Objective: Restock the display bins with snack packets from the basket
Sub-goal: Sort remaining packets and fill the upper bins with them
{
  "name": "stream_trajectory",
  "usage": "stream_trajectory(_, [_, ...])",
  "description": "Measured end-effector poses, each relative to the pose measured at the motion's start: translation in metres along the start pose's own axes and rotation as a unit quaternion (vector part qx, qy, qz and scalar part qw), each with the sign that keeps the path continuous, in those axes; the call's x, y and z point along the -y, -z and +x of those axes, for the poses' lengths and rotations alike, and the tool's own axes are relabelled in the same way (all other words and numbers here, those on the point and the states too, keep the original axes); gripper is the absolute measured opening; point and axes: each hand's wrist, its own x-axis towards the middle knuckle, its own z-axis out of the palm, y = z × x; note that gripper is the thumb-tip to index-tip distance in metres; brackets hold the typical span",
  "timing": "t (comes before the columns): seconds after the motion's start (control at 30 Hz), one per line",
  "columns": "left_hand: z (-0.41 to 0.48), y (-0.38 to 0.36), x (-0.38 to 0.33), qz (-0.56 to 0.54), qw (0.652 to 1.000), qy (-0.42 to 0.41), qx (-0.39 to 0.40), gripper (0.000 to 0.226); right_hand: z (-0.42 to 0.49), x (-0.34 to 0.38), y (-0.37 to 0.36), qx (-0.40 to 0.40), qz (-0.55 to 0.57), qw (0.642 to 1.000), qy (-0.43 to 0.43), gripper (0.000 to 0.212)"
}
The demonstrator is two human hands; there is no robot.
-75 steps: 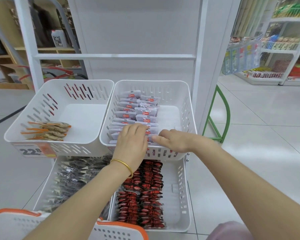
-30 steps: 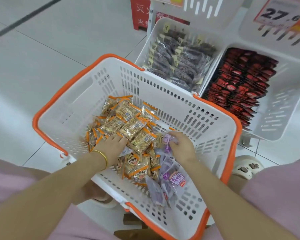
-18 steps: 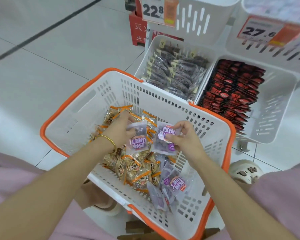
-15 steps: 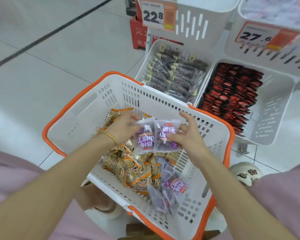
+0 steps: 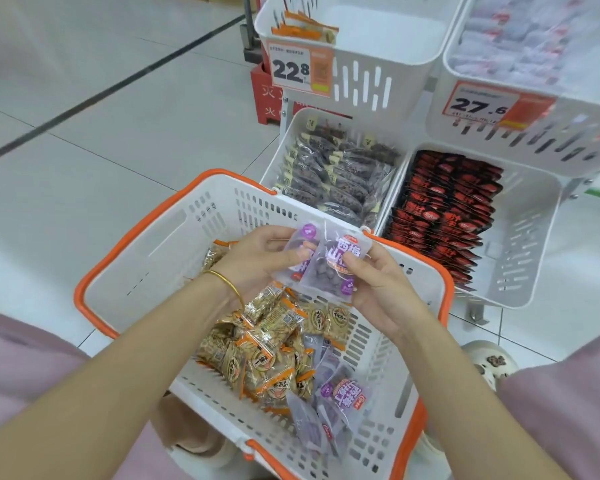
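Two purple packets (image 5: 329, 268) are held just above the basket (image 5: 146, 258), one pinched in the left hand (image 5: 257, 258) and one in the right hand (image 5: 378, 285), with their edges overlapping. They are best squared flat before being lifted to the upper right bin (image 5: 568, 147), which likely matches. Four bins (image 5: 520, 244) are seen. About three spare purple packets (image 5: 343, 396) lie below, and the orange packets (image 5: 267, 348) are too many to count.

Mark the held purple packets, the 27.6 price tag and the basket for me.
held purple packets (image 5: 328, 273), head view, clear middle of the front packet.
27.6 price tag (image 5: 478, 105), head view, its printed digits.
basket (image 5: 146, 271), head view, white left inner wall.
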Motion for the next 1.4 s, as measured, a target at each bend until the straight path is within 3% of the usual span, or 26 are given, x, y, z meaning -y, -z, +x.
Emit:
stream_trajectory(0.03, [0.001, -0.001, -0.002, -0.014, 1.0, 0.006, 0.018, 0.039, 0.0, 0.001, 0.001, 0.01, 0.003, 1.0, 0.007, 0.071])
stream_trajectory(0.1, [0.003, -0.001, -0.004, -0.015, 1.0, 0.008, 0.013, 0.053, 0.0, 0.006, 0.001, 0.024, -0.013, 0.999, 0.02, 0.069])
stream_trajectory(0.23, [0.009, 0.004, -0.009, 0.145, 0.988, -0.039, -0.029, 0.057, -0.001, 0.024, 0.006, 0.012, -0.056, 0.997, 0.055, 0.056])
stream_trajectory(0.3, [0.01, 0.005, -0.014, 0.216, 0.973, -0.066, -0.051, 0.06, -0.001, 0.031, 0.01, 0.016, -0.065, 0.996, 0.065, 0.066])
stream_trajectory(0.43, [0.009, -0.001, -0.023, 0.255, 0.96, -0.104, -0.055, 0.061, 0.0, 0.032, 0.007, 0.052, -0.059, 0.995, 0.053, 0.077])
stream_trajectory(0.5, [0.01, -0.002, -0.023, 0.211, 0.97, -0.093, -0.079, 0.058, 0.0, 0.029, 0.002, 0.045, -0.038, 0.997, 0.047, 0.08])
stream_trajectory(0.6, [0.01, -0.004, -0.019, 0.057, 0.995, -0.062, -0.056, 0.064, 0.002, 0.029, 0.001, 0.015, -0.021, 0.998, 0.06, 0.08])
stream_trajectory(0.73, [0.01, -0.01, -0.014, 0.004, 0.996, -0.083, -0.034, 0.022, 0.001, 0.03, -0.003, 0.024, -0.009, 0.997, 0.068, 0.071])
stream_trajectory(0.8, [0.008, -0.012, -0.016, -0.033, 0.996, -0.081, -0.031, 0.016, 0.001, 0.03, -0.005, 0.012, -0.01, 0.998, 0.062, 0.062])
stream_trajectory(0.97, [0.006, -0.016, -0.019, -0.028, 0.996, -0.08, -0.04, 0.019, 0.0, 0.039, -0.002, -0.005, 0.016, 0.997, 0.08, 0.058])
stream_trajectory(1.07, [0.007, -0.02, -0.018, -0.023, 0.996, -0.083, -0.003, 0.024, -0.002, 0.043, -0.008, -0.019, 0.004, 0.995, 0.093, 0.062])
stream_trajectory(1.13, [0.008, -0.022, -0.015, 0.008, 0.995, -0.09, 0.036, 0.041, -0.003, 0.045, -0.016, -0.031, 0.001, 0.994, 0.101, 0.06])
stream_trajectory(1.23, [0.013, -0.029, -0.009, 0.081, 0.99, -0.108, 0.038, 0.084, -0.007, 0.05, -0.026, -0.028, -0.009, 0.993, 0.115, 0.036])
stream_trajectory(1.33, [0.018, -0.037, -0.013, 0.111, 0.985, -0.126, 0.029, 0.09, -0.012, 0.064, -0.027, -0.027, -0.028, 0.993, 0.112, 0.031])
stream_trajectory(1.4, [0.023, -0.041, -0.023, 0.132, 0.981, -0.136, 0.039, 0.09, -0.015, 0.084, -0.022, -0.037, -0.093, 0.99, 0.1, 0.042])
